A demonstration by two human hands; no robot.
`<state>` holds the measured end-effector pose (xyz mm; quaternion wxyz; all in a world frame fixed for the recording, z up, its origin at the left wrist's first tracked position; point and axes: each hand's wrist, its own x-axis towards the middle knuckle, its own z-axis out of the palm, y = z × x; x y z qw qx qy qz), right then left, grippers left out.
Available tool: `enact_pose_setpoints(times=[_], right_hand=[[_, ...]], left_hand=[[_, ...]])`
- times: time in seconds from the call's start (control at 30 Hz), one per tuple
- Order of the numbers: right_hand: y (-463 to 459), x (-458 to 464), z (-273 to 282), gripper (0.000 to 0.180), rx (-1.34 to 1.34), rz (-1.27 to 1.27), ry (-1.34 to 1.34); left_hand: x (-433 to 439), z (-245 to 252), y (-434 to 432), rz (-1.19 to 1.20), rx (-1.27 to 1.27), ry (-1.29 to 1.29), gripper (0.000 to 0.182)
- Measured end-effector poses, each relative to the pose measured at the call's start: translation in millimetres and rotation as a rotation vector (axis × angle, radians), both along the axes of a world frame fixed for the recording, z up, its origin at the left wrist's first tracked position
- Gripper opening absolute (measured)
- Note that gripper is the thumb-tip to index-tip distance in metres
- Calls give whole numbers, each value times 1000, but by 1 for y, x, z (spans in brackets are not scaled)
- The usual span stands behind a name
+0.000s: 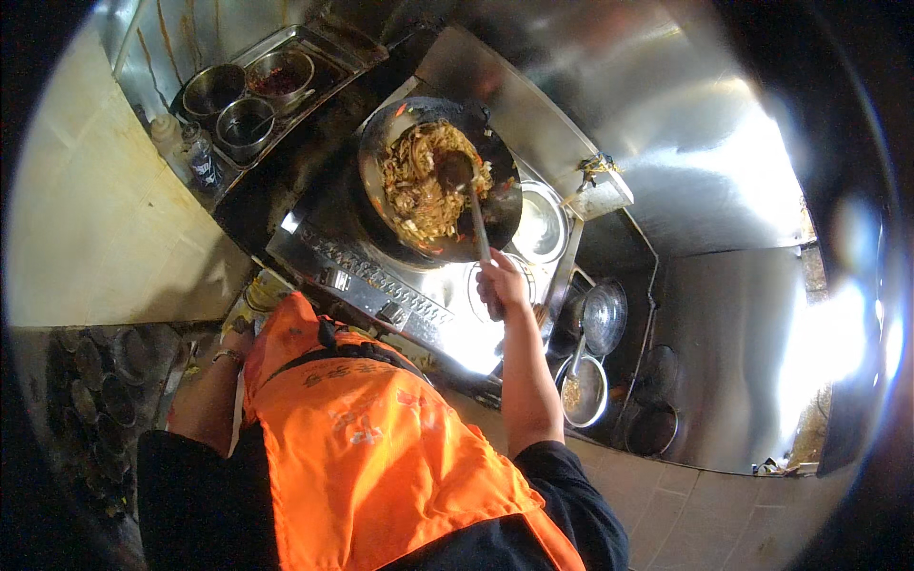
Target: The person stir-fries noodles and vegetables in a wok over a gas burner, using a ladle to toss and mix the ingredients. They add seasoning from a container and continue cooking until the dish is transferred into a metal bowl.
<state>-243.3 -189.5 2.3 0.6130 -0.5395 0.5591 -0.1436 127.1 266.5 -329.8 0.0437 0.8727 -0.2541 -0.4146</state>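
Observation:
My right hand (501, 283) is closed around the handle of a wok ladle (480, 221). Its bowl rests among fried noodles (421, 187) mixed with shredded vegetables and bits of orange-red. They lie in a large dark wok (505, 214) on a steel wok range (357, 280). My left hand (243, 334) is low at my left side by the range's front corner, partly hidden by the orange apron (357, 457). A bracelet circles that wrist. Whether the left fingers grip anything does not show. Just beyond it is a yellowish, stained item (263, 292).
Steel pots (246, 128) and squeeze bottles (203, 163) stand on a ledge at upper left. A bright metal bowl (540, 223) sits right of the wok. Farther right are a perforated strainer (605, 314) and a pot with light-brown contents (585, 392). Control knobs (391, 312) line the range's front.

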Motion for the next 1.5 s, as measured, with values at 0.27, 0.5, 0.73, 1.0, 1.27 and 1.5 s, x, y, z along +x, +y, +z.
enact_pose_setpoints(times=[0.27, 0.5, 0.73, 1.0, 1.27, 1.5], right_hand=[[-18, 75, 9, 45, -87, 79, -179], [95, -6, -8, 65, -596, 445, 469], [133, -43, 105, 63, -93, 189, 745], [61, 27, 7, 60, -20, -75, 112], [12, 90, 30, 60, 40, -274, -415], [21, 144, -46, 64, -185, 166, 174]], left_hand=[[-12, 23, 72, -39, 155, -27, 43], [-15, -25, 93, 93, 242, 133, 45], [14, -42, 53, 355, 125, 134, 48], [41, -16, 13, 132, 168, 129, 36], [55, -6, 72, -13, 120, 140, 34], [86, -46, 110, -120, 87, 129, 33]])
